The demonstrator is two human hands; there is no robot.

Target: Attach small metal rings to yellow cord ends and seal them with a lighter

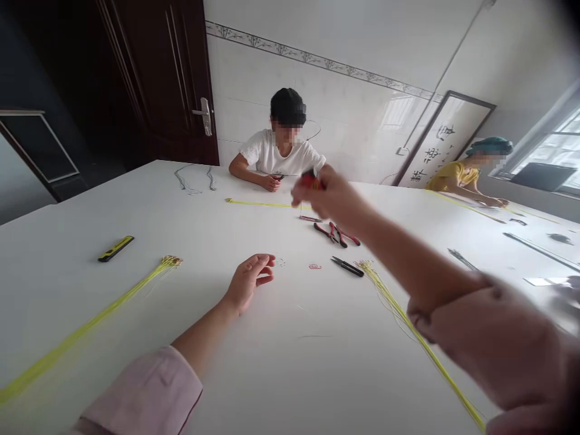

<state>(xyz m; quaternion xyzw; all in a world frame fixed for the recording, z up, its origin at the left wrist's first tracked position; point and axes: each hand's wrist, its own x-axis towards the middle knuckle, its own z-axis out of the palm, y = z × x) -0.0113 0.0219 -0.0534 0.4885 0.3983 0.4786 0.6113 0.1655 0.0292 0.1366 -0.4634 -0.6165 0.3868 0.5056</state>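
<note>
My right hand (319,193) is raised over the table, blurred by motion. Its fingers are closed round a small red and black object (310,176) whose kind I cannot make out. My left hand (249,278) rests on the white tabletop, fingers loosely bent and apart, with nothing visible in it. Tiny bits (281,262) lie by its fingertips, and a small red-printed piece (315,266) is farther right. Black thread snips (347,267) lie beside a bundle of yellow strands (394,302) on the right. Red-handled pliers (338,234) lie beyond them, below my right forearm.
A yellow and black utility knife (116,248) and another yellow bundle (113,309) lie at left. Across the table (267,374) sits a person in white (283,151), near a yellow strand (263,203). Another person in yellow (453,172) works at far right. Grey strands (183,181) lie farther back.
</note>
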